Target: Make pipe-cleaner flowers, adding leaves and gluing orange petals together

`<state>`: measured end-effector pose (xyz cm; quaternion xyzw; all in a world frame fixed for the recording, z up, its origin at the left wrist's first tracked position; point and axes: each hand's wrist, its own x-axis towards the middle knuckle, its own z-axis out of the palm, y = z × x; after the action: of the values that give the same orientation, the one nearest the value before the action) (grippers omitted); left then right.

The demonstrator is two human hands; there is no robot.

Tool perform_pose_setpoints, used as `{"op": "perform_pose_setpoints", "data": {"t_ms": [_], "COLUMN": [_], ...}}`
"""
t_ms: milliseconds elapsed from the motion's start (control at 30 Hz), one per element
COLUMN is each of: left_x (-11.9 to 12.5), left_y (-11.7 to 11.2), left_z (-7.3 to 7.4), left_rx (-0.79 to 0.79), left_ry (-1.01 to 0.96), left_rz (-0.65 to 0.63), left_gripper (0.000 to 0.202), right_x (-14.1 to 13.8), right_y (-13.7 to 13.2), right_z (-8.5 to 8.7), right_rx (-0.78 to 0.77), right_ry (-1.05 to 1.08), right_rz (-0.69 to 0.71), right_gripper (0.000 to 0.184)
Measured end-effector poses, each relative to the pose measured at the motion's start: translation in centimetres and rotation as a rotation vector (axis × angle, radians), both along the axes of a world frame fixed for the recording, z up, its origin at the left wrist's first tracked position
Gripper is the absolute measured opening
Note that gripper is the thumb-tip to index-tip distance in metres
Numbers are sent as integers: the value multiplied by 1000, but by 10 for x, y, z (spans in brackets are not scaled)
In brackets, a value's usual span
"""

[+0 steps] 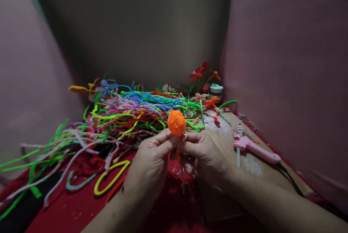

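Note:
An orange pipe-cleaner flower, rounded like a closed bud, stands upright in the middle of the view. A thin green stem hangs below it. My left hand pinches the base of the bud between thumb and fingers. From the other side my right hand grips the same base and the top of the stem, its fingers curled. The fingertips of both hands nearly meet just under the bud, and they hide the join between bud and stem.
A big heap of coloured pipe cleaners spreads across the red cloth at left. On the cardboard at right lies a pink glue gun with its cord. Finished flowers and a small lidded jar stand behind.

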<state>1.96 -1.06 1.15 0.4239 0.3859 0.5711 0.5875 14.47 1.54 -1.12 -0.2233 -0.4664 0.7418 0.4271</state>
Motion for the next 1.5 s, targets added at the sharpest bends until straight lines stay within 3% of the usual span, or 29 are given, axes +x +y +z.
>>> {"op": "perform_pose_setpoints", "data": {"t_ms": [300,533,667,1200,1367,1500], "left_x": [-3,-12,-11,1,-7,-15], "left_y": [2,4,3,-9,-9,-10], "left_z": [3,4,4,10,13,28], "left_rx": [-89,-181,-188,-142,-89,2], "left_ry": [-79,-176,-190,-167,-131,19], "left_rz": [-114,-343,-403,-242,-196,-101], "left_gripper": [11,6,14,16,21,18], "right_x": [2,9,11,13,16,14], "right_y": [-2,1,2,-5,3,13], "right_z": [2,-3,-5,4,-6,-14], "right_rx": [-38,-103,-99,-105,-25,39], "right_ry": [61,70,75,42,42,68], "right_rz": [30,245,274,257,334,227], "right_gripper": [30,25,27,21,23,27]}}
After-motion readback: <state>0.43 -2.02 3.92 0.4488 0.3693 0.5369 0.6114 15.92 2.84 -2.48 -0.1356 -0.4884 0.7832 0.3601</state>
